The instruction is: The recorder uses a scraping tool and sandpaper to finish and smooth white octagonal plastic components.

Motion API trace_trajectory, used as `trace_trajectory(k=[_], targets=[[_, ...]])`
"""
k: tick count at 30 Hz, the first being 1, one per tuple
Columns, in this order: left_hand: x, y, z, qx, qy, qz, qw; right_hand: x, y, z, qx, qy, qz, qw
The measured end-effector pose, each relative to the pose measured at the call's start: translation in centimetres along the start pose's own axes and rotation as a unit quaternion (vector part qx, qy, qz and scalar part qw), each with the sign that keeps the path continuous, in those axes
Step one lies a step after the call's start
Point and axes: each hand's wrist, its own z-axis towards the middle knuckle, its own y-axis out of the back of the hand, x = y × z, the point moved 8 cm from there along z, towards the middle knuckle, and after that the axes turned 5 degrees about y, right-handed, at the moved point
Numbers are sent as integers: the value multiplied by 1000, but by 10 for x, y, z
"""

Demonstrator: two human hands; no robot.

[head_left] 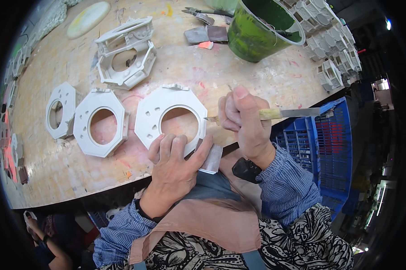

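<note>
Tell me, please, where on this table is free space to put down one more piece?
Bare wood lies between the green bucket and the right hand, and near the table edge below the middle octagonal plate. It is crowded along the plate row, where the left hand rests, and by the stacked white castings.

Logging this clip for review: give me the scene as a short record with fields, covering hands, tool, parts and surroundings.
left hand: rests on the near edge of the octagonal part and holds a grey block
right hand: grips a knife, tip at the part's right edge
other parts: two flat white octagons to the left; an assembled frame behind
table: wooden, stained
bucket: green, far right
crate: blue, beside the table
</note>
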Motion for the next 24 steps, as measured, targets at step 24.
trace_trajectory(k=[24], targets=[[-1, 1, 0, 14, -2, 8, 1000, -6, 6, 8, 77, 18, 0, 997]])
